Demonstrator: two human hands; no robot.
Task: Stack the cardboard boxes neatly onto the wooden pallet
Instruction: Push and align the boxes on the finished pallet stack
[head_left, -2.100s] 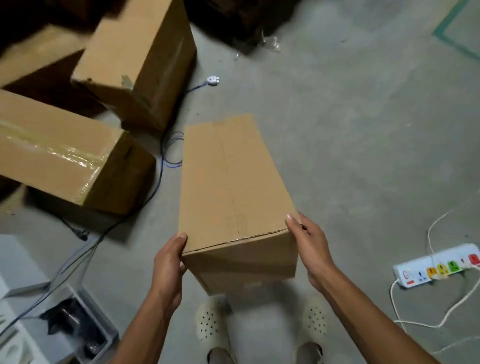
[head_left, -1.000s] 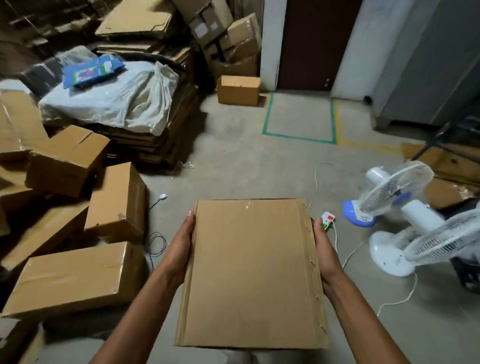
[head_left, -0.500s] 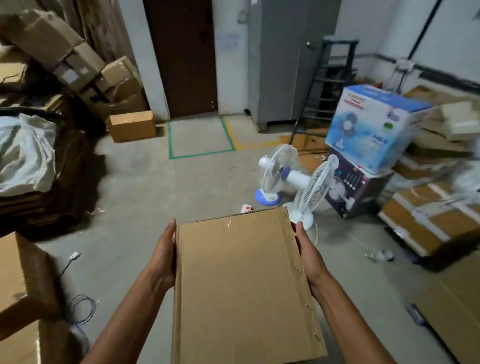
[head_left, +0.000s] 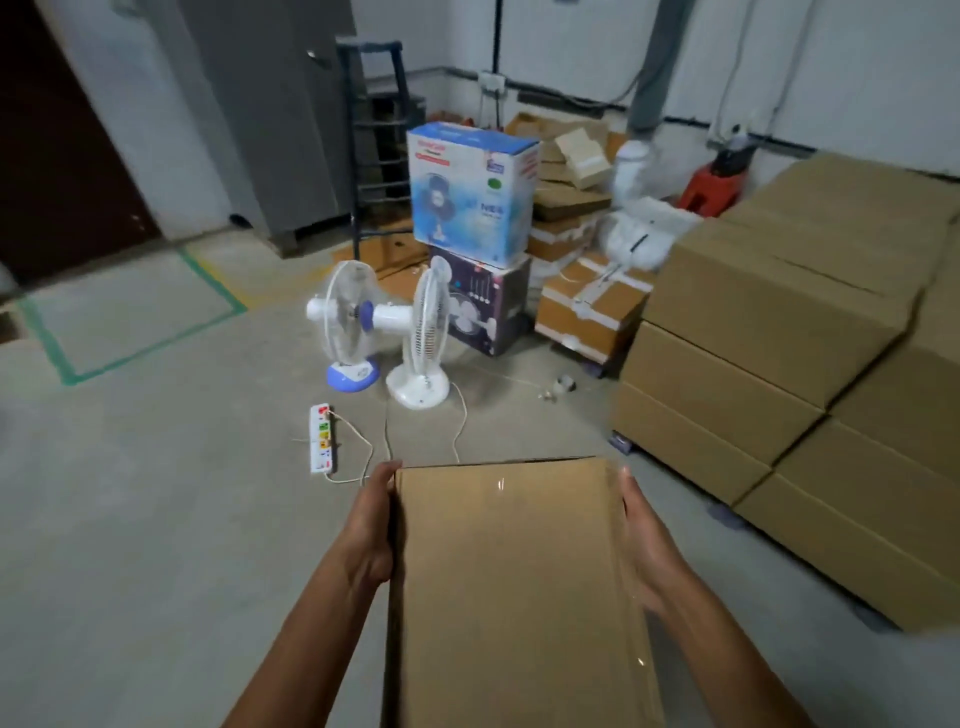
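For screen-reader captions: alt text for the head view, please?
A left hand and right hand hold a cardboard box by its sides; stacked brown boxes stand to the right, two white fans and a power strip ahead.

Concrete floor (head_left: 156, 519): green tape outline (head_left: 130, 353) at left. Power strip (head_left: 322, 439) lies flat mid-floor. Blue-based fan (head_left: 345, 332) and white fan (head_left: 423, 343) stand upright just behind it. Stacked cardboard boxes (head_left: 779, 338) at right.
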